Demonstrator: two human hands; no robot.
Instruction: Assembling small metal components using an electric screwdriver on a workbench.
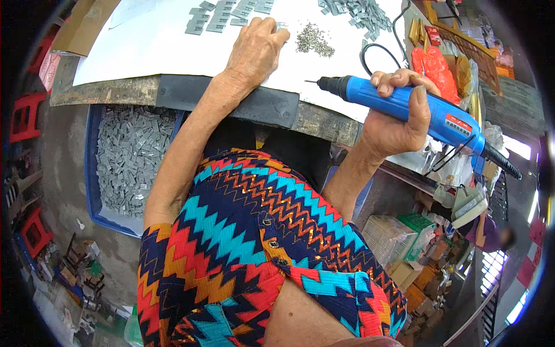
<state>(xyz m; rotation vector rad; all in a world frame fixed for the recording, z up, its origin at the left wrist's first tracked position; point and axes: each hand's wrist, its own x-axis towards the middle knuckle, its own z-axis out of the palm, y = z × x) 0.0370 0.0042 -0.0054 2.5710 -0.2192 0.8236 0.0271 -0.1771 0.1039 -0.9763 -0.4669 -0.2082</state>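
Workbench: I sit at a worn bench (121, 91) with a white sheet (156, 43) spread over it, which I take as my landmark; a cluttered workshop lies all around.
Electric screwdriver: my blue tool (404, 107) is a long plastic barrel with a black nose and a thin bit pointing left, a red and white label near the back end, and a black cord leaving its tail. It hangs over the right edge of the white sheet, nearly level.
Right hand: my right hand (399, 118) is wrapped firmly around the barrel, thumb on top, fingers curled under.
Left hand: my left hand (254, 49) rests palm down on the sheet, fingers bent and pinching at a small grey piece (281, 26) at the fingertips; how tightly I cannot tell.
Screws: a little heap of screws (315, 40) lies on the sheet just right of my left hand.
Grey parts: flat grey parts (222, 14) sit in rows at the sheet's far edge, with a loose pile (361, 14) further right.
Bin: below the sheet's left side, a blue bin (92, 168) is full of the same grey parts.
Dress: my zigzag-patterned dress (254, 243) fills the near view.
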